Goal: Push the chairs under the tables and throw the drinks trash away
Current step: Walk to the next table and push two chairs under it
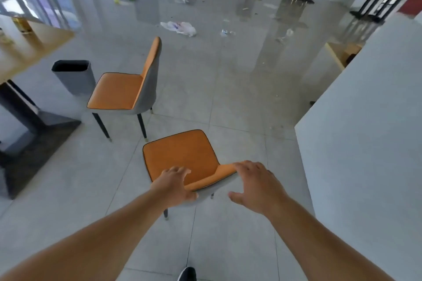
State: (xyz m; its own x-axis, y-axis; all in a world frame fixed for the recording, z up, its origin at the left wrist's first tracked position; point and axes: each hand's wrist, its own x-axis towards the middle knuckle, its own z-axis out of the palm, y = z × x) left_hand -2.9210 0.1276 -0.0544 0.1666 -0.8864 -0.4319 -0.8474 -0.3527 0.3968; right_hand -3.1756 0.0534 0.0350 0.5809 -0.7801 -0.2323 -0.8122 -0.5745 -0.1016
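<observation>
At lower centre, the left hand [175, 183] grips the near chair [182, 155] backrest; the right hand [255, 183] hovers spread beside it, holding nothing

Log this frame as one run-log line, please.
phase: chair push | left hand: gripping near chair backrest | right hand: open above it | trash: on floor

The near chair [182, 155] has its backrest partly hidden by the left hand [175, 183] and right hand [255, 186]. The counter [27, 50] is cut off at the left edge. Floor litter [179, 27] is too blurred to identify.
</observation>
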